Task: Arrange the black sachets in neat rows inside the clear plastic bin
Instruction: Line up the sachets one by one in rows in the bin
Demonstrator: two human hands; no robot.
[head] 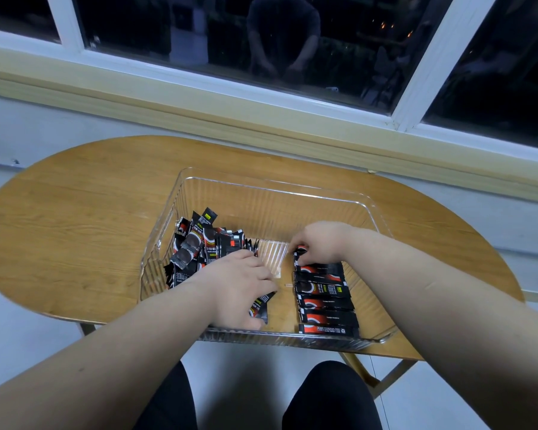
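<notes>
The bin (277, 181) sits on the table (75, 218); inside, a sachet pile (196, 243) lies left, a sachet row (326, 302) right.

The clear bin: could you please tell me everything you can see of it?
The bin is clear ribbed plastic, rectangular, open-topped, upright on the table. A loose pile of sachets lies in its left side, a neat row along its right. The left hand rests on sachets inside; the right hand pinches the row's far end.
</notes>
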